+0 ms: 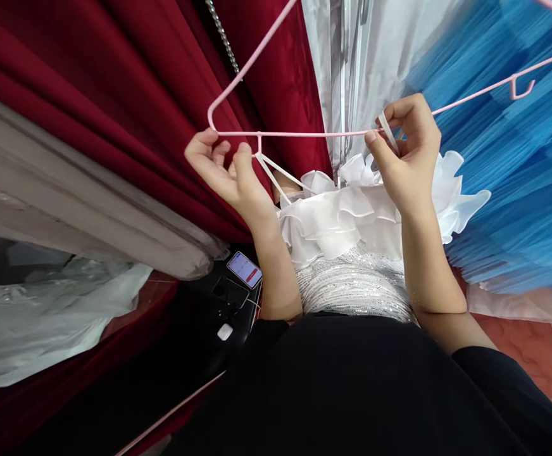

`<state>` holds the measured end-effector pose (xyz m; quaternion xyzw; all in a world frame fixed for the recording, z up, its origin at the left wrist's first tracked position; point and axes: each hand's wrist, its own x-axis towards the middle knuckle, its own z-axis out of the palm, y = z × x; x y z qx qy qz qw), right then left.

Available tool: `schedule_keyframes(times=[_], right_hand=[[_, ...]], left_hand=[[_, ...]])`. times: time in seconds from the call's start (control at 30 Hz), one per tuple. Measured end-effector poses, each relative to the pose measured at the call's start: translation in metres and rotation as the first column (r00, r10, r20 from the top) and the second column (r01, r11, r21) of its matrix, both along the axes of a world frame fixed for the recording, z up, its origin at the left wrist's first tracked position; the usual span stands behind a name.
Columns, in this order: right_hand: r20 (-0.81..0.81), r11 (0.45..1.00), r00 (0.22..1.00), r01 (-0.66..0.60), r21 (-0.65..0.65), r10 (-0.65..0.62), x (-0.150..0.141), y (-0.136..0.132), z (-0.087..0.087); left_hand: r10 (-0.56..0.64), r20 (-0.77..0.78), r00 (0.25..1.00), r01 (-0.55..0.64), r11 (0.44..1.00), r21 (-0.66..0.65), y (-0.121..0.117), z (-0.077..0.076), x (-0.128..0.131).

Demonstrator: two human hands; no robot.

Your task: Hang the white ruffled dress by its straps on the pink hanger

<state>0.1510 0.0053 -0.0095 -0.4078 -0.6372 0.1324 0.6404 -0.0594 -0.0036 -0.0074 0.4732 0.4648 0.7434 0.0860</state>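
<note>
A pink hanger [314, 134] spans the upper part of the head view, its bottom bar facing me. My left hand [240, 174] is closed at the hanger's left corner, the thumb beside a small hook where a white strap [285, 174] is looped. Below hangs a white dress [356, 278] with a ruffled neckline and a sequined, pleated body. At the middle of the bar, my right hand [411, 149] pinches a second white strap [388, 132] against the hanger. The right-hand hook of the hanger holds no strap.
Dark red curtains [162, 120] hang at the left above pale fabric [81, 190]. Blue tulle [508, 158] fills the right side over a red tiled floor [523, 342]. A phone [244, 270] and a small white case [225, 332] lie on a black surface [195, 316] at lower left.
</note>
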Motion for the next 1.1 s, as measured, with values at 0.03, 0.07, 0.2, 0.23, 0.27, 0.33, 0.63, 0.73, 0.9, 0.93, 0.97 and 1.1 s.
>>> schedule_keyframes(times=[0.03, 0.07, 0.2, 0.23, 0.27, 0.33, 0.63, 0.73, 0.9, 0.93, 0.97, 1.1], right_hand=[[-0.004, 1.000, 1.000, -0.001, 0.000, 0.001, 0.000, 0.000, 0.000], [-0.005, 1.000, 1.000, -0.002, -0.001, 0.002, 0.000, 0.000, 0.000], [0.003, 1.000, 1.000, 0.007, -0.016, -0.006, -0.002, -0.002, 0.000], [0.006, 1.000, 1.000, 0.008, -0.020, -0.008, -0.002, -0.002, 0.001], [0.006, 1.000, 1.000, 0.009, -0.021, -0.009, -0.002, -0.002, 0.001], [0.003, 1.000, 1.000, 0.002, -0.016, -0.002, 0.000, -0.002, 0.002], [-0.263, 0.989, 0.957, -0.100, 0.105, 0.124, 0.025, -0.008, 0.009], [-0.468, 0.955, 0.882, 0.092, 0.283, 0.053, 0.047, 0.003, 0.008], [-0.799, 0.848, 0.597, 0.461, 0.262, -0.078, 0.086, 0.027, 0.011], [-0.817, 0.846, 0.567, 0.483, 0.225, -0.106, 0.091, 0.028, 0.013], [-0.823, 0.858, 0.556, 0.471, 0.202, -0.111, 0.096, 0.028, 0.015], [-0.829, 0.971, 0.559, 0.200, 0.129, -0.005, 0.113, 0.018, 0.022]], left_hand=[[0.073, -0.029, 0.997, -0.070, 0.992, 0.102, -0.002, 0.001, 0.005], [0.122, -0.049, 0.991, -0.109, 0.973, 0.201, -0.005, 0.002, 0.011], [-0.095, -0.333, 0.938, 0.130, 0.988, 0.083, -0.009, 0.006, 0.043], [-0.182, -0.402, 0.897, 0.197, 0.980, -0.004, -0.008, 0.007, 0.050], [-0.258, -0.458, 0.851, 0.249, 0.965, -0.081, -0.008, 0.007, 0.055], [-0.356, -0.524, 0.774, 0.306, 0.934, -0.182, -0.006, 0.006, 0.059], [-0.310, -0.613, 0.727, 0.272, 0.949, -0.157, 0.002, 0.007, 0.040], [-0.328, -0.590, 0.737, 0.278, 0.944, -0.177, 0.005, 0.008, 0.039], [-0.342, -0.591, 0.731, 0.270, 0.940, -0.209, 0.001, 0.008, 0.049], [-0.344, -0.592, 0.729, 0.266, 0.939, -0.218, -0.001, 0.009, 0.052], [-0.345, -0.591, 0.729, 0.260, 0.939, -0.227, -0.003, 0.011, 0.053], [-0.356, -0.590, 0.725, 0.251, 0.934, -0.256, -0.008, 0.016, 0.055]])
